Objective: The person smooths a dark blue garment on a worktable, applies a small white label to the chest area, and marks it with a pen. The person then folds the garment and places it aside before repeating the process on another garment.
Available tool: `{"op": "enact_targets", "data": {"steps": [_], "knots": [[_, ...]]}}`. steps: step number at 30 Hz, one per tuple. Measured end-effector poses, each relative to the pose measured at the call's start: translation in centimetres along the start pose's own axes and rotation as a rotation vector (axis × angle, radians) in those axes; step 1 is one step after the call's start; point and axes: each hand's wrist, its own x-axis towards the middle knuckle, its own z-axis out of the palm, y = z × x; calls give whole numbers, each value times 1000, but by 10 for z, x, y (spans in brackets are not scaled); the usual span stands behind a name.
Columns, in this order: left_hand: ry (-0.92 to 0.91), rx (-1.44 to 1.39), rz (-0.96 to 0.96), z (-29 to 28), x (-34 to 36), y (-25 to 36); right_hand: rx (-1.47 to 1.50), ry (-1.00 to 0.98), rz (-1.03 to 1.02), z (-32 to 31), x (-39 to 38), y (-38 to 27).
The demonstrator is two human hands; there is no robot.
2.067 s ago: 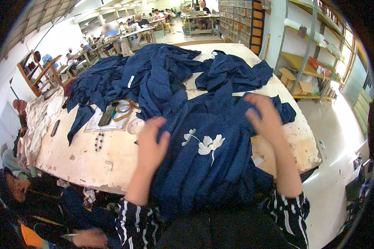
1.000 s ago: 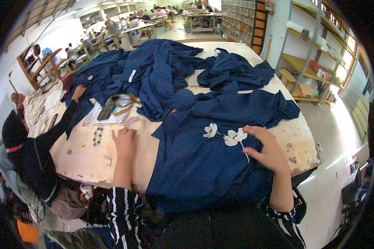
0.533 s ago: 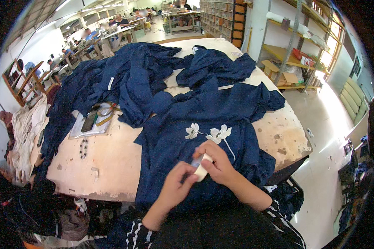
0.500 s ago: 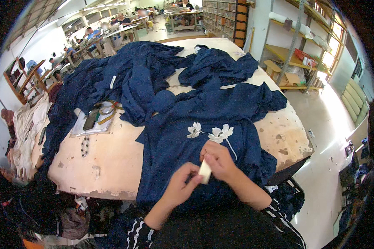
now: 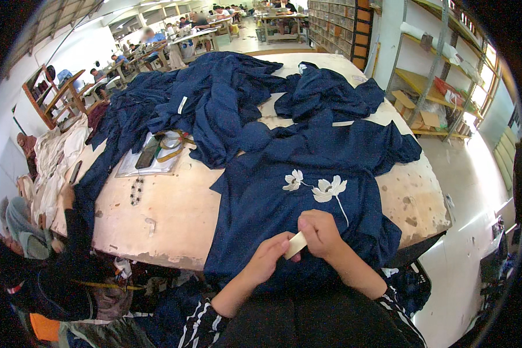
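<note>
A small cream rectangular piece (image 5: 296,246) is held between my hands over the lower part of a navy shirt; its exact kind is unclear. My left hand (image 5: 271,255) pinches its lower end between thumb and fingers. Curled round the upper end, my right hand (image 5: 321,235) hides part of it. The navy shirt (image 5: 252,194) lies spread on the pale worktable (image 5: 174,223), close to me. Just beyond my hands, a white flower design (image 5: 329,188) with a thin stem shows on its front.
More navy garments (image 5: 229,87) are heaped at the table's far side. Left of the shirt lie a clear plastic bag (image 5: 148,165), a yellow tape measure (image 5: 171,153) and a beaded string (image 5: 136,191). A co-worker (image 5: 58,261) reaches in at left. Metal shelves (image 5: 429,87) stand right.
The view has shifted left, so the table appears further right. The cream piece has tilted from nearly upright to slanting, still between both hands. A co-worker has come into view at left.
</note>
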Motion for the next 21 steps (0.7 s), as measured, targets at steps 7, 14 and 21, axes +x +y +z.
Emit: {"op": "enact_targets", "data": {"steps": [7, 14, 21], "knots": [[-104, 112, 29, 4, -6, 14, 318, 69, 251, 4, -11, 3], [-20, 48, 131, 11, -14, 10, 1273, 201, 777, 17, -3, 14], [73, 169, 0, 8, -16, 4, 233, 50, -70, 0, -4, -2]]}}
